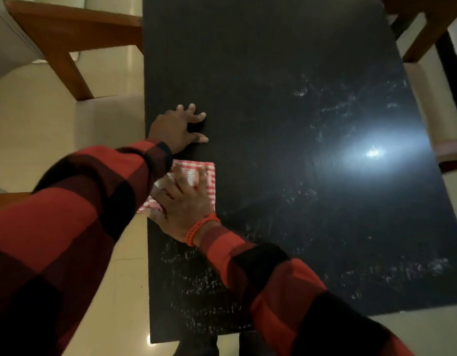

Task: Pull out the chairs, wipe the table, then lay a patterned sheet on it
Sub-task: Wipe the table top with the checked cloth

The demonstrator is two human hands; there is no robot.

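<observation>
A pale tiled floor surrounds our dark worktop, which shows whitish smears and a bright lamp glare well to the right of our hands. Wooden chairs stand clear of the worktop's edges on both sides, so we judge the pulling out done. Our right hand lies flat, fingers extended, pressing on a folded red-and-white checked cloth at the worktop's left edge; it pinches nothing that we can see. Just beyond it, our left hand rests spread and relaxed on the bare surface, holding nothing. Whether the cloth is the wiping rag or the patterned sheet, we cannot tell. Given the streaks near and to the right of our right hand, we judge the wiping unfinished, and no sheet is spread out yet.
</observation>
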